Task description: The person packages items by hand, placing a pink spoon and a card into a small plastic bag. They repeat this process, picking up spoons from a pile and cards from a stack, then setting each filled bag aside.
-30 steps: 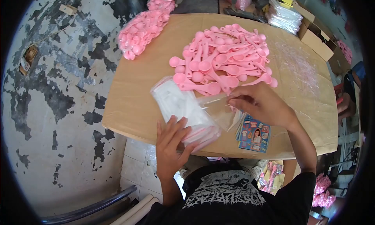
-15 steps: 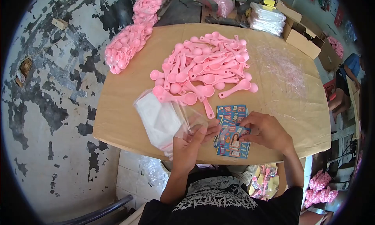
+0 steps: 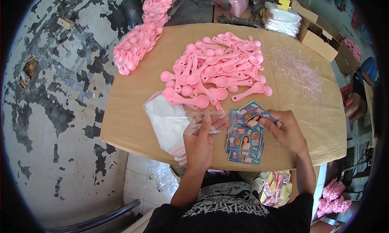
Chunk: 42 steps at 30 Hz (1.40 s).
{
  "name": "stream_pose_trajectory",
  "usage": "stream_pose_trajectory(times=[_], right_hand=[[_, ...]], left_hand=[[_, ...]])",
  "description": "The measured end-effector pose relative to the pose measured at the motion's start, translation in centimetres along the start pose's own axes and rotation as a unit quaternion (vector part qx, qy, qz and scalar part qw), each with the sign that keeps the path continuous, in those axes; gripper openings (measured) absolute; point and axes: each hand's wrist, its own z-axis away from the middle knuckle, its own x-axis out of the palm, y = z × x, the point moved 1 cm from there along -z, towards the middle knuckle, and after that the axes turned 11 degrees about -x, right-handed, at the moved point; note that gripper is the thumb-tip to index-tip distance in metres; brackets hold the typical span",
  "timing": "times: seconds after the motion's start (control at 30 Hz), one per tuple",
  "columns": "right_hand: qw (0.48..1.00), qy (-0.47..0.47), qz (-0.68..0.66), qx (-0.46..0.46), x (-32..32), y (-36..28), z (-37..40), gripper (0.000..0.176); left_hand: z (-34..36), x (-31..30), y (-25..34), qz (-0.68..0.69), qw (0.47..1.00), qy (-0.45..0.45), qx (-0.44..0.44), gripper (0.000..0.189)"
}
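Note:
My right hand [image 3: 286, 129] pinches a blue printed card [image 3: 254, 116] by its right edge and holds it tilted above a stack of similar cards [image 3: 244, 143]. In my left hand [image 3: 201, 140] is a clear plastic bag [image 3: 206, 123], gripped between thumb and fingers, its right end close to the card. Left of that hand lies a pile of clear bags [image 3: 165, 121] on the table. Beyond both hands spreads a heap of pink measuring spoons [image 3: 221, 65].
Brown paper covers the table [image 3: 133, 111]. Plastic packs of pink spoons [image 3: 135, 48] stand at the back left. Thin clear strips [image 3: 298, 73] lie at the right, near an open cardboard box [image 3: 318, 40] and stacked clear bags [image 3: 281, 19]. Another person [image 3: 360, 85] sits at far right.
My right hand has lifted a card off the stack and turned it. My left hand has raised a clear bag from the pile and brought it toward the card.

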Motion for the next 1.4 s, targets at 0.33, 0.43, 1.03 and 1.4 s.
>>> stream_pose_trajectory(times=[0.33, 0.43, 1.03, 1.4], right_hand=[[0.993, -0.003, -0.107, -0.051, 2.5, -0.6, 0.0, 0.015], [0.996, -0.004, -0.069, -0.057, 3.1, -0.7, -0.2, 0.012], [0.990, 0.016, -0.128, -0.050, 4.3, -2.7, -0.2, 0.018], [0.994, 0.010, -0.097, -0.043, 4.3, -3.1, -0.3, 0.021]], left_hand=[[0.7, 1.6, 0.0, -0.001, 1.000, 0.023, -0.020, 0.037], [0.5, 1.1, -0.8, 0.004, 1.000, -0.001, -0.008, 0.039], [1.5, 0.3, -1.9, 0.022, 0.997, -0.044, -0.060, 0.031], [2.2, 0.9, -2.0, -0.066, 0.991, -0.114, 0.001, 0.036]])
